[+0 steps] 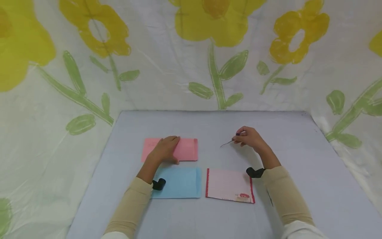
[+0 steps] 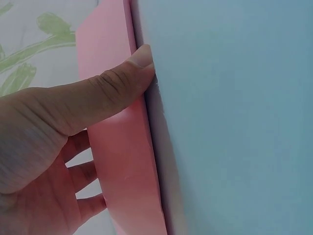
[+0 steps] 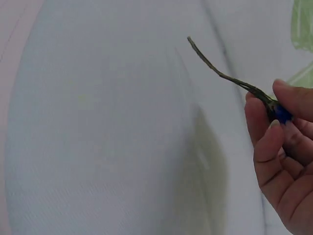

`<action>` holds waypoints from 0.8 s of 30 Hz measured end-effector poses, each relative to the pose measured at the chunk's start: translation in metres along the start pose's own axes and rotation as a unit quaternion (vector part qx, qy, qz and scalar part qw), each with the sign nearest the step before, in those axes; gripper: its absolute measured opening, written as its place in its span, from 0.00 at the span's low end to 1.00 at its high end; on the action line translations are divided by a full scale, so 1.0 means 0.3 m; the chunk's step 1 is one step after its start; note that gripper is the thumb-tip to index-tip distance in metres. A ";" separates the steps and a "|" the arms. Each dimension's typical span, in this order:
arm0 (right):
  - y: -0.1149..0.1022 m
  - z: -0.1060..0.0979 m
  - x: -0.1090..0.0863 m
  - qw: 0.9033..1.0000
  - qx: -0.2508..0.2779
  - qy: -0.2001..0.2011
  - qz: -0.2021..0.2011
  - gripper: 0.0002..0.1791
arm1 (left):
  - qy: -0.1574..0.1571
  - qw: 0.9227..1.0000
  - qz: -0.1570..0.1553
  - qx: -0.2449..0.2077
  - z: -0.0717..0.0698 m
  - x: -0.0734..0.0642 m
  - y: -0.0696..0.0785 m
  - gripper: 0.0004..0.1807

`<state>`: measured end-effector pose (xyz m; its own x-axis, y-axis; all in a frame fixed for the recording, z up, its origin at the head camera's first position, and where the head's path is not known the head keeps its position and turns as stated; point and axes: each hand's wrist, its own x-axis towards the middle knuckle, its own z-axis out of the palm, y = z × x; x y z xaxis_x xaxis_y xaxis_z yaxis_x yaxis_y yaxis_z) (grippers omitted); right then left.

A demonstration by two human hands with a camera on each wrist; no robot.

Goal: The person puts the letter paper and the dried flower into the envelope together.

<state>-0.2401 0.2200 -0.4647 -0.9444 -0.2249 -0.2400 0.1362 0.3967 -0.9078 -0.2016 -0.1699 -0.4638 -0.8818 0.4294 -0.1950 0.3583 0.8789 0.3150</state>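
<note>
My left hand [image 1: 167, 148] lies across a pink envelope [image 1: 188, 150], holding it by its long edges. In the left wrist view the thumb [image 2: 115, 85] crosses to the near edge, while the other fingers reach the far edge, their tips hidden. Just nearer, under the left wrist, lies a light blue envelope [image 1: 179, 182]. Off to the right and above the table, my right hand [image 1: 249, 136] pinches a small blue flower [image 3: 282, 113] between thumb and fingers. Its thin, bent, dark green stem [image 3: 210, 66] sticks out leftward; the fingers partly cover the bloom.
A pale pink envelope with red edges [image 1: 228, 184] lies right of the blue one, near the right forearm. The grey-white table [image 1: 203, 219] carries all three envelopes. A white cloth with painted yellow flowers [image 1: 155, 66] hangs behind and along the sides.
</note>
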 end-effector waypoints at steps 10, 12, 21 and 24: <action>0.003 0.091 0.028 1.000 -0.001 -0.011 -0.003 0.14 | -0.005 1.000 0.000 -0.002 0.001 0.002 -0.002 0.56; 0.001 0.113 0.034 1.000 -0.001 -0.014 0.002 0.13 | -0.009 1.000 -0.004 -0.004 -0.001 0.002 -0.001 0.56; -0.020 0.200 0.050 0.999 -0.022 -0.029 0.012 0.11 | -0.008 1.000 -0.004 -0.002 -0.004 0.000 0.001 0.57; -0.031 0.224 0.059 0.999 -0.023 -0.032 0.019 0.10 | -0.004 1.000 -0.002 0.001 -0.002 -0.001 0.001 0.57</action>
<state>-0.2380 0.1526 -0.4836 -0.9172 -0.2651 -0.2976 0.1568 0.4463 -0.8810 -0.2015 -0.1698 -0.4631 -0.8807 0.4281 -0.2028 0.3559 0.8805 0.3132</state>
